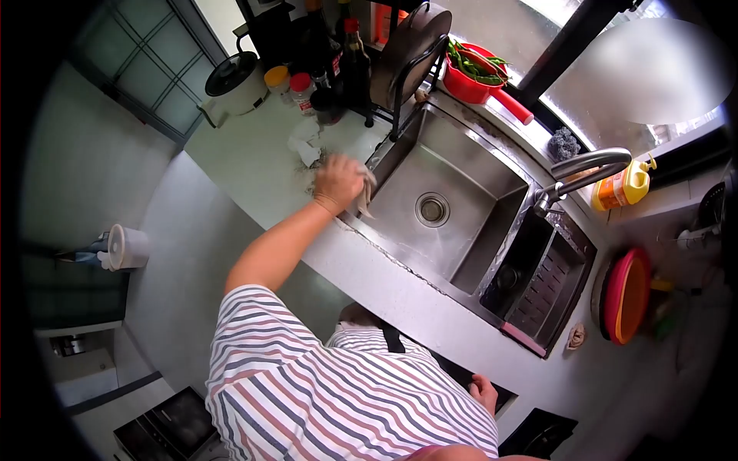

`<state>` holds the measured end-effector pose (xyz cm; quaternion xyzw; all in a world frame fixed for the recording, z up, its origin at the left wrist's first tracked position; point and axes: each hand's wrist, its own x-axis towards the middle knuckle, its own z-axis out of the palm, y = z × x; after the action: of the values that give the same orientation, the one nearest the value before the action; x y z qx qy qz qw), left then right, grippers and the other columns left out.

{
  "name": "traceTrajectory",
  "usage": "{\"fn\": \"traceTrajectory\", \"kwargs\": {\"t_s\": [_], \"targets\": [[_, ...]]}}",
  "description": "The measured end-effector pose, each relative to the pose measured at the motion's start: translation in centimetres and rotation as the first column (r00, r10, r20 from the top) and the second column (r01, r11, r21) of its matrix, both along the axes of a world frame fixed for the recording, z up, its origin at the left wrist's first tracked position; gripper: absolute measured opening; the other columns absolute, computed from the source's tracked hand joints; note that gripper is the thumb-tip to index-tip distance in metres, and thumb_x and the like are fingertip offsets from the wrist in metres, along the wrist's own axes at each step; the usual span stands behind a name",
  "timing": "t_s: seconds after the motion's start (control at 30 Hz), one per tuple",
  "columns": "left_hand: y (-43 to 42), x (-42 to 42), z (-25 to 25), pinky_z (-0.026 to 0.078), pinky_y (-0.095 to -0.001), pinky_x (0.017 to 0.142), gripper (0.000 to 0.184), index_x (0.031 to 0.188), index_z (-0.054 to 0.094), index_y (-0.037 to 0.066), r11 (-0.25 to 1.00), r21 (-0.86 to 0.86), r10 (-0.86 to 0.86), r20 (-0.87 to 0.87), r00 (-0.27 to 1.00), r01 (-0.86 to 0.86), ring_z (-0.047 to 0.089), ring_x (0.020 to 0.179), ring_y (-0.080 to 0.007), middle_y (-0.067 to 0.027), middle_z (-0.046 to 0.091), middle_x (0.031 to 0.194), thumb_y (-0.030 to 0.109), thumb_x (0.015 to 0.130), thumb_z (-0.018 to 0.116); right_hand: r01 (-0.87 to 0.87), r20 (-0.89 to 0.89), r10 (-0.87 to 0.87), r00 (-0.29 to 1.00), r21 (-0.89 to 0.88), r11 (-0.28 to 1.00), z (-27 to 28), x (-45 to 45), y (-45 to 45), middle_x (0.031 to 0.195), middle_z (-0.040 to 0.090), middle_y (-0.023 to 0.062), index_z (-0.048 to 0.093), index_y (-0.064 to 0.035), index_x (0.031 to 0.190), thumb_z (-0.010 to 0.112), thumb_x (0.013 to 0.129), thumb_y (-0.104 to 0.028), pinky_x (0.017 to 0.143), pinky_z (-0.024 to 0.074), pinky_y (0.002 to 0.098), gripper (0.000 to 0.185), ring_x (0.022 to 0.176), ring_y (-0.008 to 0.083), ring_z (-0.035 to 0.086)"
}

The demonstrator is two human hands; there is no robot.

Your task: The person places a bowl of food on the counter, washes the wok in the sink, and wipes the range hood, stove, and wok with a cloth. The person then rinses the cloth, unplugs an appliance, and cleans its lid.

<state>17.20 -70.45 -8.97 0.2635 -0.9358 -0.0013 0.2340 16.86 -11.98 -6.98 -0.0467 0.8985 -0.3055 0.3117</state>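
Observation:
My left hand (339,182) is closed on a crumpled beige cloth (367,192), at the left rim of the steel sink (407,246). Part of the cloth hangs over the sink's edge. White and dark patches (306,146) mark the pale countertop (231,165) just beyond this hand. Down beside the striped shirt, below the counter's front edge, is my right hand (484,393); its fingers look curled, and whether they hold anything is hidden.
A red colander (470,84) of green peppers stands behind the sink. The faucet (592,163) and a yellow bottle (624,186) are at the right. Jars (300,88), a dark sauce bottle (354,58) and a pot (234,81) stand at the back left.

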Motion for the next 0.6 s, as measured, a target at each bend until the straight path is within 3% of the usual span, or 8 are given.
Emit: {"fn": "traceTrajectory", "kwargs": {"t_s": [0.07, 0.17, 0.2, 0.27, 0.4, 0.5, 0.6], "targets": [[-2.8, -1.1, 2.1, 0.047, -0.0411, 0.063, 0.023, 0.087, 0.057, 0.012, 0.981, 0.073, 0.189, -0.194, 0.963, -0.178, 0.051, 0.090, -0.0248, -0.0062, 0.052, 0.089, 0.030, 0.073, 0.060, 0.034, -0.019, -0.033, 0.999, 0.058, 0.998, -0.1, 0.6, 1.0, 0.073, 0.062, 0.0083, 0.060, -0.0011, 0.099, 0.056, 0.078, -0.008, 0.062, 0.0477, 0.0264, 0.023, 0.063, 0.0128, 0.058], [-6.6, -3.5, 2.7, 0.046, -0.0431, 0.067, 0.025, 0.088, 0.059, 0.010, 0.933, 0.231, 0.314, -0.145, 0.938, -0.277, 0.051, 0.094, -0.0273, -0.0082, 0.053, 0.096, 0.031, 0.074, 0.059, 0.054, 0.033, -0.058, 0.998, 0.114, 0.992, -1.7, 2.2, 2.7, 0.076, 0.063, 0.0100, 0.059, -0.0014, 0.101, 0.057, 0.078, -0.009, 0.064, 0.0484, 0.0283, 0.024, 0.068, 0.0151, 0.060], [-7.1, -4.3, 0.9, 0.046, -0.0431, 0.067, 0.025, 0.088, 0.059, 0.010, 0.933, 0.236, 0.311, -0.143, 0.940, -0.273, 0.051, 0.094, -0.0273, -0.0082, 0.053, 0.096, 0.031, 0.074, 0.059, 0.061, 0.078, -0.072, 0.994, 0.135, 0.989, -1.7, 2.8, 2.3, 0.078, 0.064, 0.0107, 0.059, -0.0012, 0.101, 0.057, 0.078, -0.009, 0.065, 0.0482, 0.0285, 0.025, 0.070, 0.0157, 0.060], [-7.1, -6.0, -4.0, 0.043, -0.0446, 0.075, 0.023, 0.089, 0.060, 0.011, 0.994, 0.017, 0.107, 0.089, 0.990, -0.109, 0.048, 0.098, -0.0298, -0.0091, 0.054, 0.102, 0.029, 0.074, 0.059, 0.049, 0.166, -0.072, 0.984, 0.139, 0.989, 0.9, 3.1, -1.0, 0.084, 0.065, 0.0129, 0.058, 0.0009, 0.102, 0.054, 0.078, -0.007, 0.069, 0.0474, 0.0282, 0.025, 0.076, 0.0168, 0.061], [-3.2, -7.6, -4.4, 0.038, -0.0432, 0.087, 0.020, 0.087, 0.060, 0.012, 0.999, 0.013, -0.047, -0.008, 0.999, 0.047, 0.044, 0.106, -0.0308, -0.0094, 0.052, 0.106, 0.023, 0.071, 0.059, -0.003, 0.191, -0.018, 0.981, 0.112, 0.994, 2.0, 3.1, -3.3, 0.086, 0.065, 0.0151, 0.058, 0.0023, 0.102, 0.052, 0.079, -0.008, 0.071, 0.0472, 0.0289, 0.026, 0.079, 0.0183, 0.061], [-0.8, -6.0, -3.7, 0.037, -0.0412, 0.091, 0.022, 0.091, 0.059, 0.012, 0.977, -0.045, -0.210, 0.001, 0.978, 0.209, 0.043, 0.107, -0.0289, -0.0065, 0.050, 0.110, 0.020, 0.071, 0.060, -0.112, 0.206, 0.084, 0.975, 0.128, 0.985, 2.2, 1.6, -4.7, 0.086, 0.064, 0.0119, 0.059, 0.0002, 0.100, 0.055, 0.079, -0.012, 0.073, 0.0456, 0.0275, 0.024, 0.081, 0.0167, 0.060], [-0.2, -1.6, -1.9, 0.036, -0.0423, 0.092, 0.025, 0.097, 0.059, 0.014, 0.975, 0.125, -0.191, 0.040, 0.981, 0.185, 0.042, 0.109, -0.0268, -0.0037, 0.049, 0.114, 0.022, 0.073, 0.060, -0.198, 0.200, 0.167, 0.965, 0.146, 0.969, 2.2, -0.2, -5.4, 0.086, 0.063, 0.0087, 0.060, -0.0019, 0.098, 0.058, 0.080, -0.017, 0.076, 0.0441, 0.0260, 0.023, 0.083, 0.0150, 0.059]]}}
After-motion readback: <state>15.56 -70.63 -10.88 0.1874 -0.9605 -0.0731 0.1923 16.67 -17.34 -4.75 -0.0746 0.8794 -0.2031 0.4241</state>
